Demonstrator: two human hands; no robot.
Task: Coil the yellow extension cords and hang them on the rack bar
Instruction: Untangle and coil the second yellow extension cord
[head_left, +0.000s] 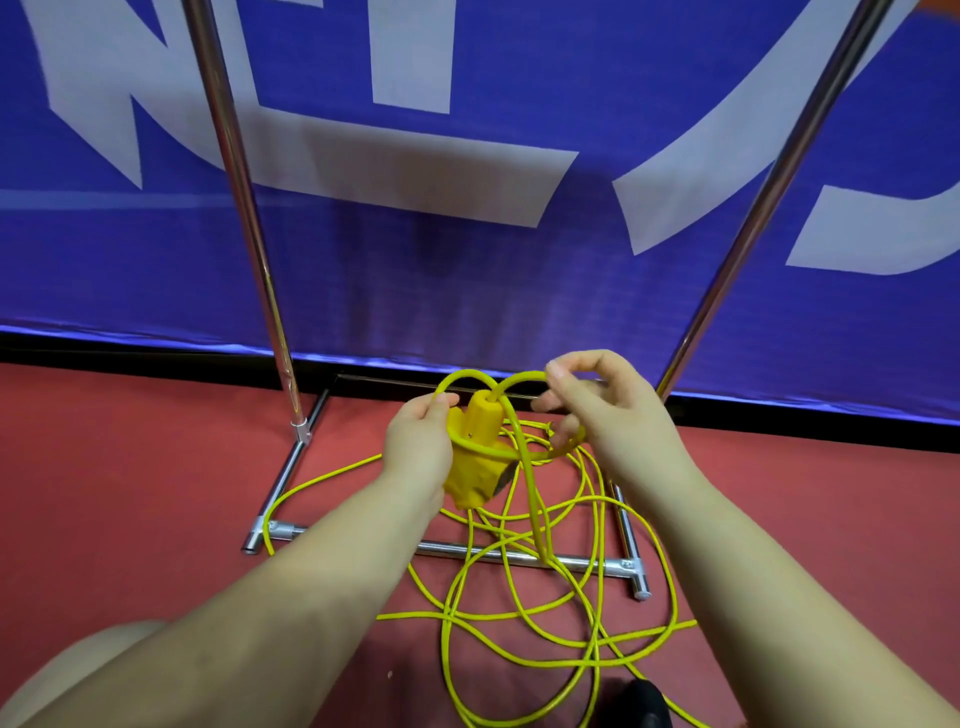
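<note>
While both hands grip it, yellow cord (524, 587) sprawls tangled.

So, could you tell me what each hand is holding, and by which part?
The left hand grips the yellow socket block and pinches the cord loop beside it. The right hand pinches the yellow cord where it arcs out of the block's top.

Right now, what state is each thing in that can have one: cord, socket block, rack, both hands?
Yellow extension cord: mostly uncoiled, tangled loose on the red floor over the rack base.
Yellow socket block: lifted off the floor, one cord loop around it.
Left hand: grips the socket block.
Right hand: pinches the cord loop.
Rack: upright; nothing hangs on the visible parts, top bar out of view.
</note>
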